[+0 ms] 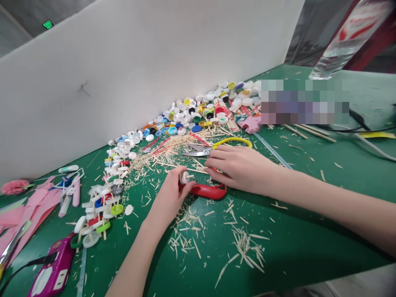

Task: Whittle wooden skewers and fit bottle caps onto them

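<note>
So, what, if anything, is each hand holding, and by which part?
The left hand pinches a white bottle cap, wooden stick protruding, by its sides; whether the right hand holds anything cannot be told.

Head-worn view, facing forward and down (fairly near), over green table [291,231]

I'm at a green table [293,235], its top paler toward the far right, where light catches it. Ahead of me a plain white partition [173,49] slants across the far side, with a thin dark mark [83,87] on its left part. Over its far left top I see a grey surface [34,16] and a lit green sign [48,24]. Far right, it's dim grey, with a blurred red patch [377,53].
</note>
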A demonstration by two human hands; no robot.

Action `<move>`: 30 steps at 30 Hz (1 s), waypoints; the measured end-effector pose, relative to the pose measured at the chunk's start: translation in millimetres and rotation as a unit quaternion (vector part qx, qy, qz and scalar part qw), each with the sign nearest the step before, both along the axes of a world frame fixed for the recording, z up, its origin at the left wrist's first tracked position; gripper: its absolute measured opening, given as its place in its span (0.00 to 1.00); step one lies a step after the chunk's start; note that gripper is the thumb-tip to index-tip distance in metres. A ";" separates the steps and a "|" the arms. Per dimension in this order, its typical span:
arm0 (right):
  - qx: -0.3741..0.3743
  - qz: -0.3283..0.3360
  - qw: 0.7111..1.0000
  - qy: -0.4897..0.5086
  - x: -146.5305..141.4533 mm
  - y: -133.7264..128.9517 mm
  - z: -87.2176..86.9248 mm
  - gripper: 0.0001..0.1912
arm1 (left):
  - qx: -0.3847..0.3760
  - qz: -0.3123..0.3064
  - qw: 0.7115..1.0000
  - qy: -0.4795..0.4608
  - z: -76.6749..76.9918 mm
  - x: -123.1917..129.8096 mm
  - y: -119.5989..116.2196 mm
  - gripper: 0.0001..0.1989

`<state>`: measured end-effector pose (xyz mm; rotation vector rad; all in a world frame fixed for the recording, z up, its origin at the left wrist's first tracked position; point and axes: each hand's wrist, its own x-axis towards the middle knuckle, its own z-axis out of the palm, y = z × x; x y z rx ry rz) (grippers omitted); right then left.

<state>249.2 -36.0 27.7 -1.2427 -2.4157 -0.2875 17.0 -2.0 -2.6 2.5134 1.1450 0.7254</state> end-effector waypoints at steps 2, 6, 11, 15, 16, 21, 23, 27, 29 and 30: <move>0.015 0.001 1.000 -0.015 0.2 2.5 -2.5 0.22 | -0.027 0.030 0.999 -0.017 -1.1 -1.0 2.4 0.16; 0.006 0.004 0.999 -0.034 -1.4 3.2 -7.9 0.20 | -0.027 0.051 0.998 -0.012 -0.5 -1.5 3.2 0.14; 0.007 -0.004 0.999 -0.040 -2.4 1.5 -7.9 0.20 | 0.074 0.035 0.997 -0.009 1.5 -1.6 0.7 0.13; -0.004 -0.068 0.995 -0.071 4.7 2.4 0.4 0.22 | 0.116 0.031 0.993 0.005 2.3 -0.7 -0.5 0.13; -0.010 -0.092 0.993 -0.080 7.9 3.0 2.4 0.22 | 0.119 0.026 0.992 0.013 2.3 -0.2 -0.8 0.13; -0.037 -0.173 0.979 -0.106 25.1 7.2 5.2 0.22 | 0.158 0.007 0.986 0.045 1.1 2.2 -3.0 0.13; -0.045 -0.176 0.977 -0.114 29.9 8.4 4.3 0.22 | 0.174 0.001 0.983 0.055 0.6 2.7 -3.7 0.13; -0.046 -0.231 0.962 -0.135 38.8 10.0 5.5 0.19 | 0.207 -0.013 0.976 0.063 -0.2 3.5 -3.6 0.13; -0.031 -0.295 0.947 -0.125 44.7 11.2 8.7 0.18 | 0.217 -0.018 0.974 0.061 -0.9 4.0 -3.3 0.14; -0.030 -0.324 0.938 -0.117 47.8 12.0 10.9 0.19 | 0.217 -0.019 0.974 0.059 -1.3 4.2 -3.1 0.14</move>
